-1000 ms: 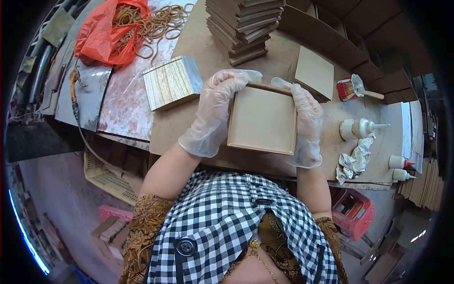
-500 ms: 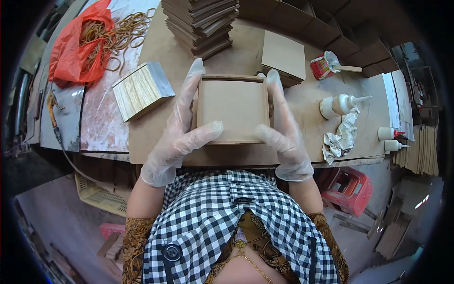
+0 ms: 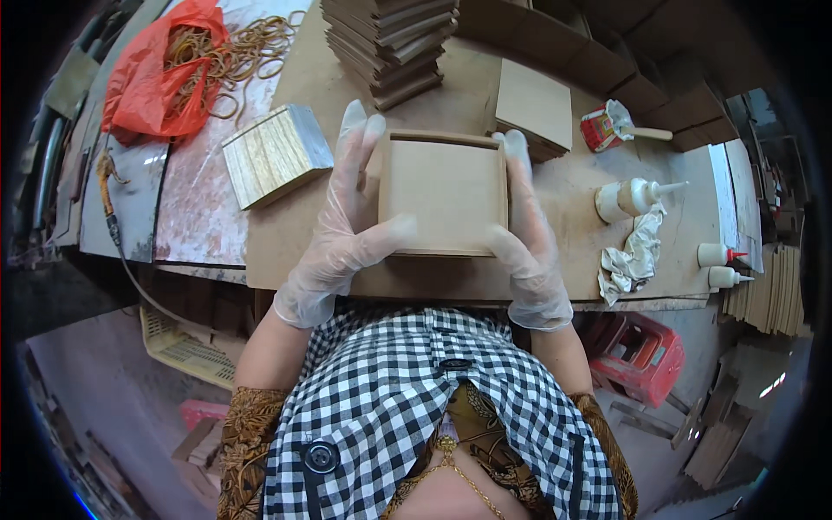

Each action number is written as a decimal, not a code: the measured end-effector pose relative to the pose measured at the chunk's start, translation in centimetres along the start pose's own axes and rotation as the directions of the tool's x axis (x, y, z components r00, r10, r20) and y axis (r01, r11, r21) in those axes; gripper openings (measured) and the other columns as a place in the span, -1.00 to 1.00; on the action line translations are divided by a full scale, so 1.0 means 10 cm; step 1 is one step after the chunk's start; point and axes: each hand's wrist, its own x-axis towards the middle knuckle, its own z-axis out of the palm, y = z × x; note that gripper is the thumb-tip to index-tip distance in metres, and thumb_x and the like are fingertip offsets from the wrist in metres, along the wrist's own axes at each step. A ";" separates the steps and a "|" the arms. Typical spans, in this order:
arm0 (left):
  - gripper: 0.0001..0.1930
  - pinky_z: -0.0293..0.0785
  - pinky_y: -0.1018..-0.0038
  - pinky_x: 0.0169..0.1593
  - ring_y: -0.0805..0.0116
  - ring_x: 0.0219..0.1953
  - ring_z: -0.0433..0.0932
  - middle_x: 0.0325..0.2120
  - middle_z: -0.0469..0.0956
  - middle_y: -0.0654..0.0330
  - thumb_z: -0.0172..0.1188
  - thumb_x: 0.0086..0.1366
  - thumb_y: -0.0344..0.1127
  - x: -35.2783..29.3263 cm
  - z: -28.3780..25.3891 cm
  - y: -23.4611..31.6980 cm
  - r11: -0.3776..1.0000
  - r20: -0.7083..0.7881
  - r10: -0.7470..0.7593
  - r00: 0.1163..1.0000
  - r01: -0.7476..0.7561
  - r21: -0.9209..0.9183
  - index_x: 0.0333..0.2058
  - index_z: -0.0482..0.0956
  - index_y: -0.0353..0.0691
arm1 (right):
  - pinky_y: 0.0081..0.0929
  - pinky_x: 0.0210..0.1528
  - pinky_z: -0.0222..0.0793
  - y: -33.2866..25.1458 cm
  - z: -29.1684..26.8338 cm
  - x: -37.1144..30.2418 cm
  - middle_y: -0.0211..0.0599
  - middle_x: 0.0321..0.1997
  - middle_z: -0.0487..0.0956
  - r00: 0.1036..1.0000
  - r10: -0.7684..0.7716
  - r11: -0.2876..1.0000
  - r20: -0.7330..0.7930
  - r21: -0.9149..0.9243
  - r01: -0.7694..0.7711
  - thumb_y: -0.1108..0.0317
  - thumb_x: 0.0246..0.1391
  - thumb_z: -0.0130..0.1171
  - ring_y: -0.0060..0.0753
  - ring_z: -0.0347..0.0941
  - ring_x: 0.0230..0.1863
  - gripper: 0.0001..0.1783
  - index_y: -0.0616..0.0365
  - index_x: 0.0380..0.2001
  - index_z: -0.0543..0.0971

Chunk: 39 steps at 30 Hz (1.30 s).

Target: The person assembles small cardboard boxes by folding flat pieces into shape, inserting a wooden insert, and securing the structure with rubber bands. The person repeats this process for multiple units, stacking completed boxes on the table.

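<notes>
A shallow square box (image 3: 444, 186) of brown fibreboard, with a raised rim around a flat panel, sits between my hands near the table's front edge. My left hand (image 3: 342, 221), in a thin translucent glove, lies along its left side. The left thumb reaches over the lower left corner, somewhat blurred. My right hand (image 3: 530, 234), gloved alike, runs its fingers up the right side, with the thumb at the lower right corner. To the left stands a block (image 3: 273, 160) with a wood-grain face and shiny metallic sides.
Behind the box rise a tall stack of brown boards (image 3: 390, 52) and a lower board pile (image 3: 533, 100). Rightward are a brush in a red container (image 3: 602, 128), a glue bottle (image 3: 624, 199) and a crumpled cloth (image 3: 631, 260). A red bag (image 3: 160, 87) of rubber bands lies far left.
The whole view has shifted slightly, moving the table things rightward in the picture. My right thumb has slid outward to the box's corner. Both hands stay at the box's sides.
</notes>
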 end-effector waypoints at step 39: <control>-0.31 0.47 0.60 -0.39 0.42 -0.56 0.56 -0.55 0.58 0.15 -0.07 0.50 0.19 0.11 -0.17 0.83 0.642 -0.343 -0.636 0.691 0.721 0.261 0.18 0.43 -0.42 | -0.56 -0.31 0.47 -0.37 -0.47 0.20 -0.12 -0.01 0.68 0.758 0.629 0.722 -0.173 -0.233 -0.652 -0.15 0.36 0.03 -0.51 0.64 -0.33 -0.37 0.17 0.16 0.58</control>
